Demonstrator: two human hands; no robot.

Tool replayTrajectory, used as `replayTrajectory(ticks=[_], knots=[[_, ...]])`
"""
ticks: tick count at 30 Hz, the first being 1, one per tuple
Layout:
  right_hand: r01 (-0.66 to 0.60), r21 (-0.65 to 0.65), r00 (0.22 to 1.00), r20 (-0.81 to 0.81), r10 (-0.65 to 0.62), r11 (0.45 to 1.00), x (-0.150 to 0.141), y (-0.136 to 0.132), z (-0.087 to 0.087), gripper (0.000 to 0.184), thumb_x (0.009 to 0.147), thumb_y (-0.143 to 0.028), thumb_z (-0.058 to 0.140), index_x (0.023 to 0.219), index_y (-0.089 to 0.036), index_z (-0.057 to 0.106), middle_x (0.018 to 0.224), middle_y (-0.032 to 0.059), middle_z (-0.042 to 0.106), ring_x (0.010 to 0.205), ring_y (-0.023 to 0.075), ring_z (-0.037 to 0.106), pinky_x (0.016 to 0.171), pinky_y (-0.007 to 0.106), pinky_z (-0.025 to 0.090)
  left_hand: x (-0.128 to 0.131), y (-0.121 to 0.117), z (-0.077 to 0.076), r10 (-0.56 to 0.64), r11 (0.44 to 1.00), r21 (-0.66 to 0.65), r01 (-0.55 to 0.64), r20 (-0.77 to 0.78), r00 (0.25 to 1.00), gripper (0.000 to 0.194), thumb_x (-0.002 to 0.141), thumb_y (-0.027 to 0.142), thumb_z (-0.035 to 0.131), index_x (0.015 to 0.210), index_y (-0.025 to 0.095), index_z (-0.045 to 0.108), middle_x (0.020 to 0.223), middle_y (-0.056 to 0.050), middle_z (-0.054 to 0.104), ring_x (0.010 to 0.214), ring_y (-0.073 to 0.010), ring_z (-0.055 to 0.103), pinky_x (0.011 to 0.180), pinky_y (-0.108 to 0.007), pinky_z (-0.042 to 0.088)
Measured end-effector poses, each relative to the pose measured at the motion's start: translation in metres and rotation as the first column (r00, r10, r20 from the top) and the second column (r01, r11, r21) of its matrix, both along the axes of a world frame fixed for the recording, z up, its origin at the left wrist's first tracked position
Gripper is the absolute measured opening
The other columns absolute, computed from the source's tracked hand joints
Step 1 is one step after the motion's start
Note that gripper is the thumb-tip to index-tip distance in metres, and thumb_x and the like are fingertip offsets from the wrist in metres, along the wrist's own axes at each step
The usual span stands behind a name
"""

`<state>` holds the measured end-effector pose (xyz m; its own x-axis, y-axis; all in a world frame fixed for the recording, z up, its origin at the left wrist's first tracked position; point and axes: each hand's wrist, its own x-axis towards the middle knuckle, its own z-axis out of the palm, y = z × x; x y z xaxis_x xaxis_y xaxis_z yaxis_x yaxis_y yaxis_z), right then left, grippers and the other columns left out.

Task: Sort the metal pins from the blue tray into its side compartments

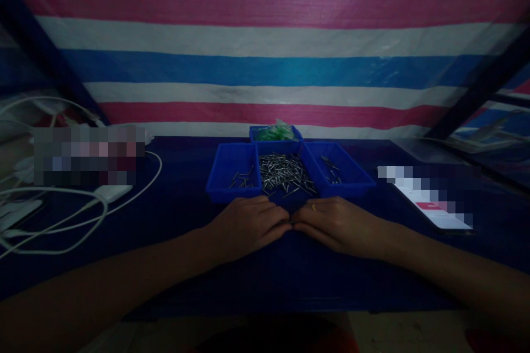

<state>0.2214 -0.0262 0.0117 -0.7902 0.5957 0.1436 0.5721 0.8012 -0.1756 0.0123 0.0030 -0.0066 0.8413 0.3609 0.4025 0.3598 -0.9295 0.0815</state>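
Note:
My left hand (pixel 252 226) and my right hand (pixel 333 223) meet fingertip to fingertip just in front of the trays. Both are closed in a pinch; what sits between the fingertips is too small and dark to name. A ring shows on the right hand. Beyond them lies a heap of slim silvery metal pins (pixel 284 172), perhaps rivets. The heap is flanked by a left blue tray (pixel 234 194) and a right blue tray (pixel 350 186), each with several similar pins inside. Behind the heap, a smaller blue tray (pixel 252 137) holds green pieces (pixel 278 132) in clear plastic.
The dark blue table (pixel 290 281) ends near my body. A lit phone (pixel 430 204) lies at right. White cables (pixel 103 215) and a white adapter (pixel 112 193) clutter the left, beside a blurred-out area. A striped sheet (pixel 265 69) hangs behind, between dark posts.

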Motion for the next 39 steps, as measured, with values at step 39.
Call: replayTrajectory(ticks=[39], knots=[[0.216, 0.445, 0.966, 0.03, -0.256, 0.869, 0.021, 0.003, 0.024, 0.03, 0.089, -0.024, 0.03, 0.075, -0.016, 0.055, 0.062, 0.004, 0.055, 0.054, 0.0123, 0.049, 0.053, 0.025, 0.036, -0.008, -0.001, 0.002, 0.164, 0.986, 0.033, -0.161, -0.152, 0.975, 0.025, 0.089, 0.03, 0.035, 0.089, 0.017, 0.055, 0.065, 0.0, 0.06, 0.058, -0.0129, 0.058, 0.054, -0.024, 0.043]])
